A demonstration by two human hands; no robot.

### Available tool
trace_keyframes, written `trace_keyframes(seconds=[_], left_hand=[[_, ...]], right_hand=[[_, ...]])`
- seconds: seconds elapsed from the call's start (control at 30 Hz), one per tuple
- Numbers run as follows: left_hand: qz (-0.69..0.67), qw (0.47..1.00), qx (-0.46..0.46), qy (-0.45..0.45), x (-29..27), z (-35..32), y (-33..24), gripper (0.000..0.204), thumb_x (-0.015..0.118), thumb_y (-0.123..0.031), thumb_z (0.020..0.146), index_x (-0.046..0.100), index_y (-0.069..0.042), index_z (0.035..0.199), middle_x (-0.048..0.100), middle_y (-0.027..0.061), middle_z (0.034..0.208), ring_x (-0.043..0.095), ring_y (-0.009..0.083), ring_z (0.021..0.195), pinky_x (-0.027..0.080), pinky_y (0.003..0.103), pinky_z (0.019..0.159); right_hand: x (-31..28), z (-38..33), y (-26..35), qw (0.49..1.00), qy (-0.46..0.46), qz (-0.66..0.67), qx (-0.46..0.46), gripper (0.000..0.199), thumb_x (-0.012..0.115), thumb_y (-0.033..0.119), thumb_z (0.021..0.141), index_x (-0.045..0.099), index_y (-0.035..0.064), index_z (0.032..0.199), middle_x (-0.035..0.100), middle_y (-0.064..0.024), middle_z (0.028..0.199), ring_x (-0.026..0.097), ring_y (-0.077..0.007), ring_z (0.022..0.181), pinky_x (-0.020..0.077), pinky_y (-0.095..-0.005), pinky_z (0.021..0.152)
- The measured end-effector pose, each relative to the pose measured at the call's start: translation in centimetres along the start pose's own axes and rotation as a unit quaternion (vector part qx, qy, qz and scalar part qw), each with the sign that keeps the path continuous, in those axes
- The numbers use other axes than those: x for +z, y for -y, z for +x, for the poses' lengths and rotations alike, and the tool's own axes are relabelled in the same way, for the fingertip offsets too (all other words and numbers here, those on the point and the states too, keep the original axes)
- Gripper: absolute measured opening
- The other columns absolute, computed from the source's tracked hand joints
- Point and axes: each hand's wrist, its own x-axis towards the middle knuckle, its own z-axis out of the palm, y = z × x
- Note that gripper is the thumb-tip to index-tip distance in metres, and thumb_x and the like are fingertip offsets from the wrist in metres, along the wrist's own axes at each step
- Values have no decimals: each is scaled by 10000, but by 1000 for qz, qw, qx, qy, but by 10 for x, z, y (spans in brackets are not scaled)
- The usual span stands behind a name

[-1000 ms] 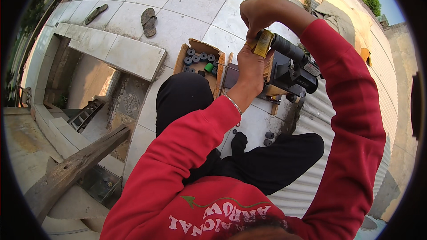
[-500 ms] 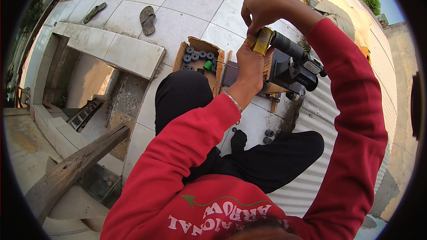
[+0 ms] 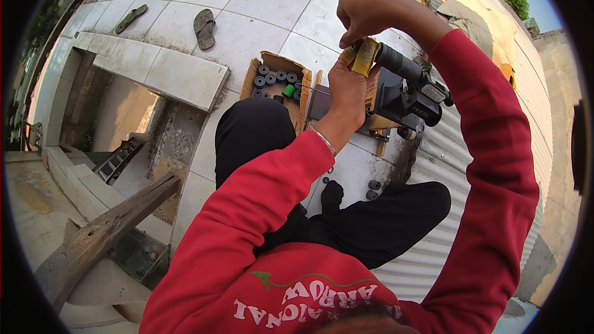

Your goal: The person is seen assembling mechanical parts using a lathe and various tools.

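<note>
My left hand (image 3: 348, 89) is closed around a worn yellow strip (image 3: 366, 55), wrapped against the end of a dark ribbed cylinder (image 3: 397, 62). That cylinder sticks out of a black power tool (image 3: 416, 102) fixed low on a wooden stand. My right hand (image 3: 371, 15) arches over from the far side. Its fingers are bent together at a small dark piece beside the strip; what exactly they grip is hidden. Left of my hands, a cardboard box (image 3: 304, 102) holds several dark grey rollers (image 3: 281, 77) and one green roller (image 3: 289, 91).
Two grey rollers (image 3: 373, 190) lie on the tiles by my foot. A thin rod (image 3: 314, 88) runs between box and tool. Two sandals (image 3: 205, 28) lie farther off. At left is an open shaft with a tiled rim (image 3: 179, 74) and a wooden beam (image 3: 111, 235); corrugated sheet (image 3: 433, 210) is at right.
My right fingers have shifted slightly down against the dark piece beside the strip. The yellow strip has turned a little; my left hand stays nearly still.
</note>
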Motion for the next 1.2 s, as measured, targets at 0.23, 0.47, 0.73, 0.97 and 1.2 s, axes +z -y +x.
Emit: trace_keyframes(seconds=[0.23,0.47,0.73,0.97,1.2], left_hand=[[-3,1000,-2,1,-1,1,2,373,403,142,1032,486,23,1375,579,122,1369,643,212,1250,585,380,1113],[10,1000,1,7,-2,2,1,375,389,133,1041,466,15,1388,577,113,1367,634,209,1261,582,384,1119],[3,1000,-7,3,0,0,-1,388,399,150,1026,470,17,1384,576,127,1363,640,209,1255,584,377,1116],[-1,1000,-9,-8,2,-1,2,381,415,152,1022,485,17,1371,581,128,1357,652,202,1237,586,370,1112],[-5,1000,-17,2,-2,1,4,346,443,124,1033,512,10,1352,616,113,1312,660,192,1229,591,354,1097]], right_hand=[[7,-2,-7,997,-26,13,-74,368,904,338,752,767,13,857,759,-143,816,742,-299,757,577,-397,700],[15,-15,5,992,-112,-54,-29,415,900,410,743,753,30,824,747,-124,781,735,-300,743,570,-416,685],[12,-22,0,988,-145,-41,-36,386,866,388,811,739,24,810,729,-126,747,730,-306,734,565,-414,693],[6,-33,-4,988,-148,14,-51,332,848,312,852,783,-13,877,753,-151,776,727,-285,697,562,-388,674],[11,-37,3,994,-102,-4,-37,369,766,320,948,808,-45,980,778,-189,831,759,-264,715,591,-386,713]])
